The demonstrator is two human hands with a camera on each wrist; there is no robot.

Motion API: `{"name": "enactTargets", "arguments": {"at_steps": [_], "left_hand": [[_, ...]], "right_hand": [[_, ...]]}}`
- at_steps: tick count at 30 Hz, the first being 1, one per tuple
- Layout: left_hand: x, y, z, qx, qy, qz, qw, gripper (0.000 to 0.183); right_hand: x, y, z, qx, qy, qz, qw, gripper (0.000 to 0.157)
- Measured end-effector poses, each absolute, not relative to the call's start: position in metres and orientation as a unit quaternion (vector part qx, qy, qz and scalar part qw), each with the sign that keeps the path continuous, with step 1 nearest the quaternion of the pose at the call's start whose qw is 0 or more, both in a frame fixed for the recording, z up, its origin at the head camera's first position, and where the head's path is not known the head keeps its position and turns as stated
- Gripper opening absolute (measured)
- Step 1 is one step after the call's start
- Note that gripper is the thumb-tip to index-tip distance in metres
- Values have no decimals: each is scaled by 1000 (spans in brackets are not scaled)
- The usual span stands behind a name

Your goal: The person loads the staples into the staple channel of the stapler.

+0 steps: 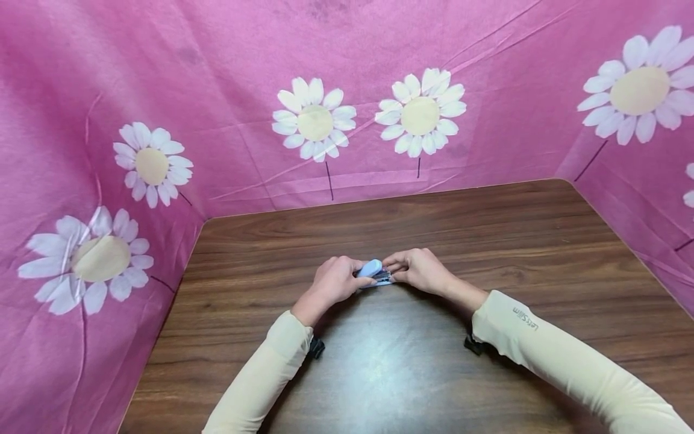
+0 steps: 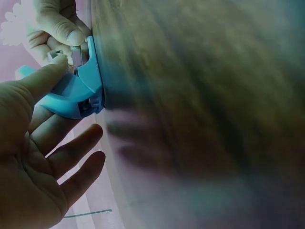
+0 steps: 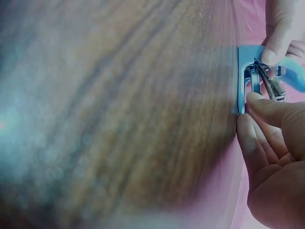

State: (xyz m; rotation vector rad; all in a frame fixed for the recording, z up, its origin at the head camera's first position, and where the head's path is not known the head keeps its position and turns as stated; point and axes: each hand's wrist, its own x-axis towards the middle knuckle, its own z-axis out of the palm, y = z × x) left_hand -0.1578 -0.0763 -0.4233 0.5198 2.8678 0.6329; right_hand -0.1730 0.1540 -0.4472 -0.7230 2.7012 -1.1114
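Note:
A light blue stapler (image 1: 371,269) rests on the wooden table with its top cover swung up, baring the metal magazine inside. My left hand (image 1: 337,279) grips its hinge end; in the left wrist view the thumb lies along the opened part while the lower fingers (image 2: 78,148) stay spread and free. At the front end, my right hand (image 1: 422,270) pinches with thumb and fingertips. In the right wrist view that thumb (image 3: 267,107) touches the tip of the metal strip (image 3: 256,81), and the fingers sit by the base's end. Whether staples are between them is hidden.
The brown wood-grain table (image 1: 260,241) spreads around both hands. Pink cloth (image 1: 228,108) printed with white daisies hangs along its back and both sides. Dark wrist mounts (image 1: 317,347) show under the cream sleeves.

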Motion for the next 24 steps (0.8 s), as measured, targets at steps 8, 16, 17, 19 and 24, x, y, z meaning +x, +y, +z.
{"name": "enactTargets", "arguments": {"at_steps": [8,16,17,19,24], "left_hand": [[-159,-73,-419,179,959,204,83,37],[-161,-74,-420,204,950,219,93,42],[-161,-76,-421,209,946,226,98,43],[-161,-81,-422,220,939,242,111,44],[-160,-97,-425,223,918,303,123,47]], "right_hand": [[-173,155,-445,-233,896,-371,73,33],[-172,154,-445,-231,898,-368,71,31],[-172,154,-446,-232,898,-366,71,31],[-172,153,-448,-233,899,-364,70,30],[-172,152,-449,-234,899,-364,67,27]]}}
